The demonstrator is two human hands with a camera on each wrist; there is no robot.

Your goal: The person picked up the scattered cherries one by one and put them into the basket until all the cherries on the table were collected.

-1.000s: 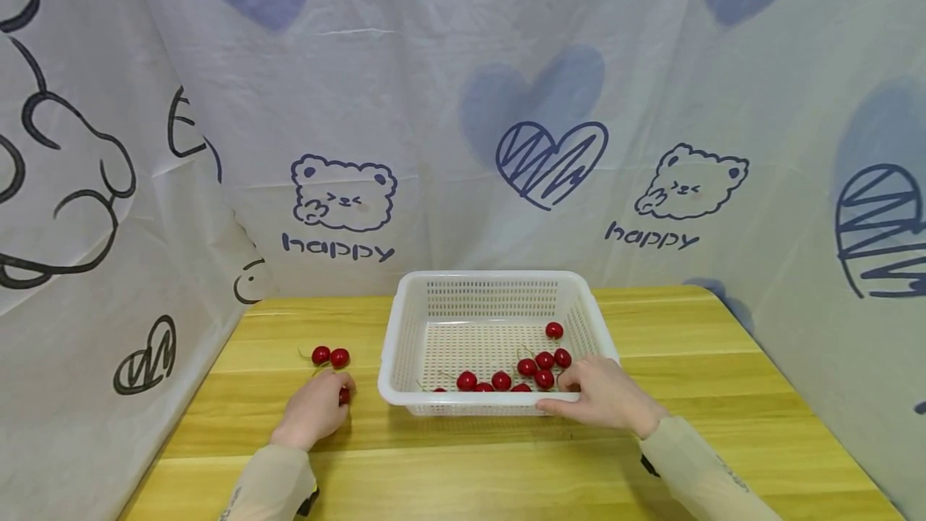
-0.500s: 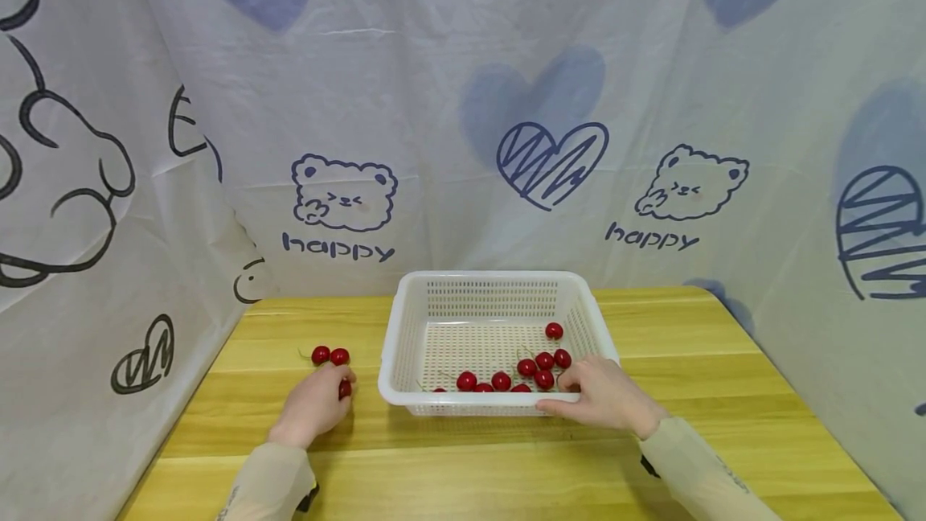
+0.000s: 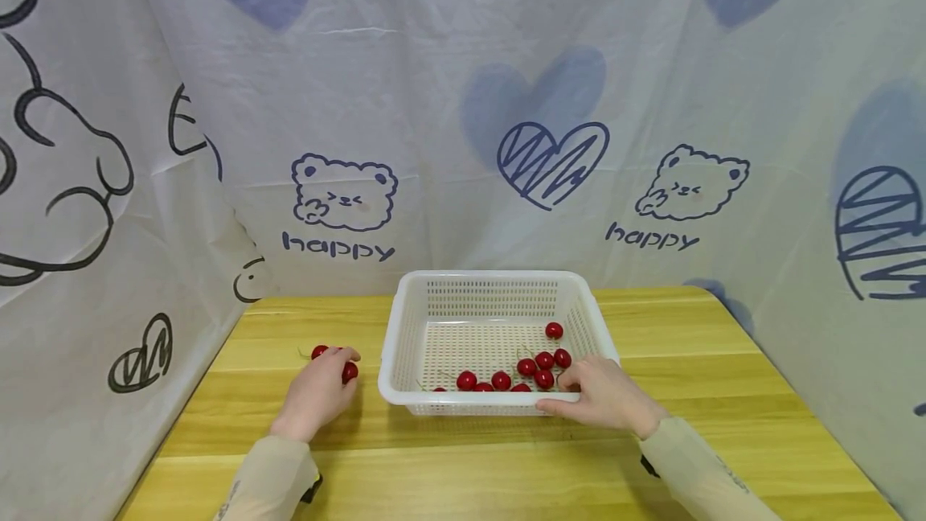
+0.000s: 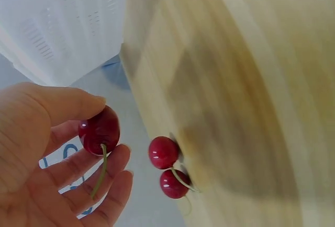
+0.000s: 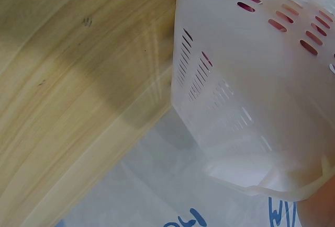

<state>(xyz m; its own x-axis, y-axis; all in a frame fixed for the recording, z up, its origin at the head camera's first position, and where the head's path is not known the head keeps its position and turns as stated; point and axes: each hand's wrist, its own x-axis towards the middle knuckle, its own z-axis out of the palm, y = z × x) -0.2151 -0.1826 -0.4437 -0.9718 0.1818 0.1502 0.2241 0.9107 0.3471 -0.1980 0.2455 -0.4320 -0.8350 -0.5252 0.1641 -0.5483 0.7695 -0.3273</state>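
Observation:
My left hand (image 3: 318, 392) pinches a dark red cherry (image 4: 99, 131) between thumb and fingers, its green stem hanging over the fingers in the left wrist view. Two more cherries (image 4: 163, 152) with stems lie on the table just beyond that hand, partly covered by it in the head view. My right hand (image 3: 604, 394) grips the near right rim of a white perforated basket (image 3: 499, 276), thumb outside and fingers over the edge. Several cherries (image 3: 501, 380) lie inside the basket, mostly along its near side and right part.
The basket stands at the middle of a light wooden table (image 3: 463, 473). Behind and at both sides hangs a white printed cloth (image 3: 448, 143), close to the table's far edge.
My left hand has lifted the pinched cherry and moved slightly forward, now overlapping the two cherries on the table. The right hand and the basket have stayed put.

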